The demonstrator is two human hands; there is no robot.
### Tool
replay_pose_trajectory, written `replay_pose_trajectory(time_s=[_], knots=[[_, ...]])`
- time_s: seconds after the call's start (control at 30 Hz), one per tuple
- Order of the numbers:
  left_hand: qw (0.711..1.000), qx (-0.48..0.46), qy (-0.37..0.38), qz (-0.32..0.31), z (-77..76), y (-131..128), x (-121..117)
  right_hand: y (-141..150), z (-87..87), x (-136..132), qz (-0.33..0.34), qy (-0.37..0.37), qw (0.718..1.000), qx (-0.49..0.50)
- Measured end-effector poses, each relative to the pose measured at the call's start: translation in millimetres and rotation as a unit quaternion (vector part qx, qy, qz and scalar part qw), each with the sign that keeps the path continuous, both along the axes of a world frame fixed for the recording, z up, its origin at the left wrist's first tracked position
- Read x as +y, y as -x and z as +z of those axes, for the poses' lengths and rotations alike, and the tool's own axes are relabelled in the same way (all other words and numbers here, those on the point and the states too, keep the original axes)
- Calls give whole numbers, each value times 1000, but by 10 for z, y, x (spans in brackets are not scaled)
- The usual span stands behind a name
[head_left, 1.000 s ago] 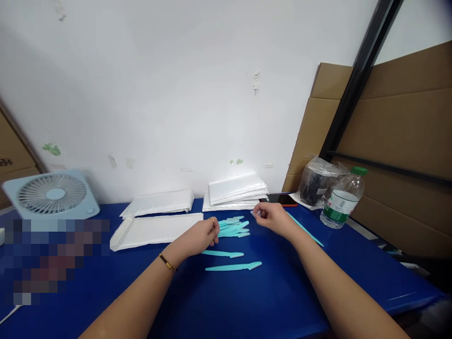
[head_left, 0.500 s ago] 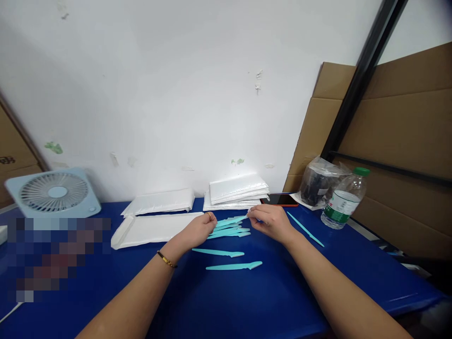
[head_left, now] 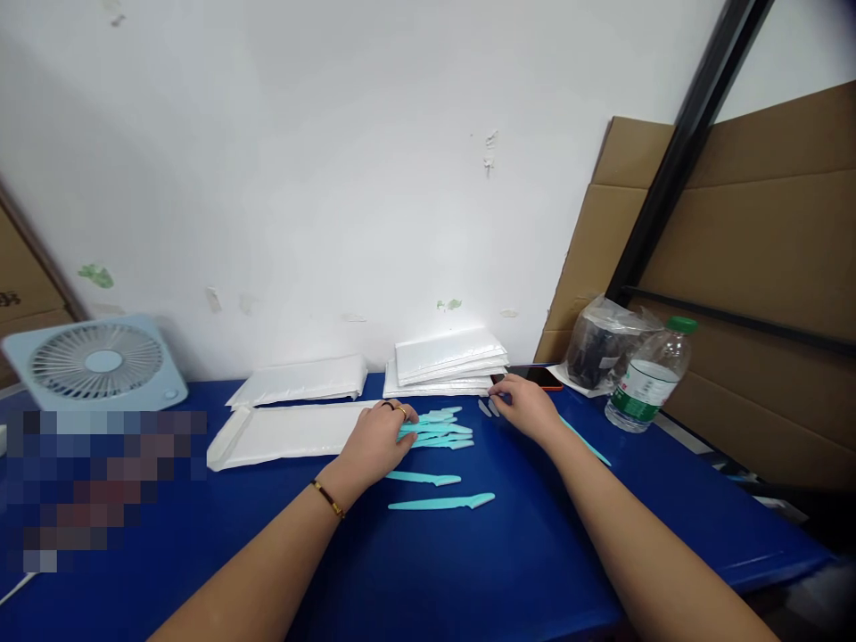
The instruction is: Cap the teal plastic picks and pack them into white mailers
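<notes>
"What is the left hand doing?"

"It is at the left end of the pile of blue-green sticks. The thumb and fingers are a bit apart, with sticks in the gap. I can't tell if it grips one."

"And the right hand?"

"It is to the right of the pile, its fingers bent by two little clear bits. The fingertips look close together, but I can't tell if they pinch anything. The two hands are well apart."

"Where are the other sticks?"

"One loose stick is on the near side of the pile, and the nearest stick is nearer to us. One more stick is partly behind the right arm."

"What else is on the blue table?"

"There is a flat white pack on the left, with more white packs just past it. A white stack is at the far side, by the wall. A phone is right of that stack. The bottle is on the right, and the fan is far left."
</notes>
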State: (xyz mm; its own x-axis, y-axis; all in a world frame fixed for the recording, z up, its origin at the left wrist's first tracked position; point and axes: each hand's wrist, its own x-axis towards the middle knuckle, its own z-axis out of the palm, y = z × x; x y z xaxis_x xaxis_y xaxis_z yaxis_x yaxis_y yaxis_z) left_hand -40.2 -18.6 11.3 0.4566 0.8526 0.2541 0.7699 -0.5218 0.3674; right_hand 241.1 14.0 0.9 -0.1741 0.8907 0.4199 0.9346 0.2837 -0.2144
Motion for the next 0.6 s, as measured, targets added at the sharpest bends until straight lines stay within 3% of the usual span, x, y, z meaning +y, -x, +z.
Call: replay_pose_trajectory(time_s=[0.13, 0.2, 0.4, 0.6], knots=[[990, 58, 76, -105, 61, -19, -89, 68, -115, 84, -15, 41, 999, -21], [984, 81, 100, -127, 72, -38, -117, 109, -159, 110, -9, 58, 998, 0], [984, 117, 45, -123, 28, -91, -120, 118, -193, 115, 44, 139, 987, 70], [989, 122, -23, -81, 31, -104, -80, 117, -44, -14, 83, 124, 981, 124]])
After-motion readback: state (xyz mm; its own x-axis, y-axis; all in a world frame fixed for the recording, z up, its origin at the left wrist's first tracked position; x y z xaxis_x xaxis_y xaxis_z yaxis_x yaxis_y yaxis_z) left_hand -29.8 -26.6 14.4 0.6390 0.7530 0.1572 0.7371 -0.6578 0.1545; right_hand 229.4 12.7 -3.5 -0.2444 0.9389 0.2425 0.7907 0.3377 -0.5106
